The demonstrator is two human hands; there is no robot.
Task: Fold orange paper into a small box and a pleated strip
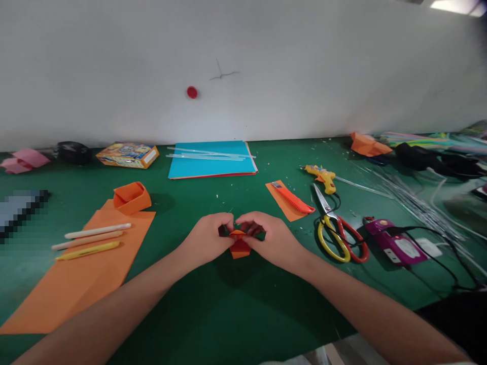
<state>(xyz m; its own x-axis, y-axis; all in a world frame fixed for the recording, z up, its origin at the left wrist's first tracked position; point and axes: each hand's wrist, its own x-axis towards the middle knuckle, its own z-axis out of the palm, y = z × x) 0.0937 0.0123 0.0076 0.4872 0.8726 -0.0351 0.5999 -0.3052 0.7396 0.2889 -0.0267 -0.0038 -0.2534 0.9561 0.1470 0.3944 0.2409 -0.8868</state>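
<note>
Between my two hands is a small folded piece of orange paper [240, 247], held just above the green table. My left hand [211, 237] pinches its left side with thumb and fingers. On the other side my right hand [272, 237] grips it the same way. The fingers cover part of the upper fold. Right of my hands lies an orange box cutter [293, 198] on a small orange paper strip [291, 215]. Scissors [335, 230] with yellow and red handles rest farther right, blades partly apart.
Left are orange sheets [76, 289] with pens [89, 250] and a folded orange paper box [132, 197]. Behind stand blue sheets [213, 167] with clear glue sticks and a patterned box [128, 154]. Right are a yellow glue gun [322, 177], a purple power strip [395, 242] and black cords.
</note>
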